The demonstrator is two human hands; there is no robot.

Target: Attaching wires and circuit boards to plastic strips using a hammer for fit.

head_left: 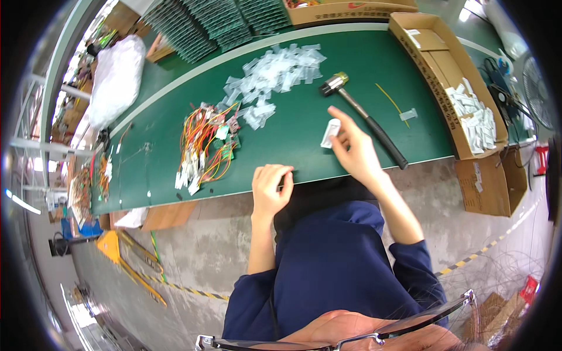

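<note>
My right hand point(358, 153) is over the table's near side. Its thumb touches a small white plastic case point(330, 133) and seems to grip it, while the index finger stretches out past the case. Loosely curled, my left hand point(271, 188) rests at the table's near edge. A gap shows between its thumb and index finger, and I see nothing in it. Just right of my right hand lies a mallet point(366, 117) with a black grip. To the left is a tangled heap of red and yellow wires point(202, 140) with connectors and small circuit boards.
Many translucent plastic pieces point(272, 70) are heaped at the table's point(281, 140) far middle. A yellow wire point(389, 96) lies right of the mallet. A long cardboard box point(439, 58) holding white cases point(477, 120) borders the right side. Green racks point(216, 23) stand behind.
</note>
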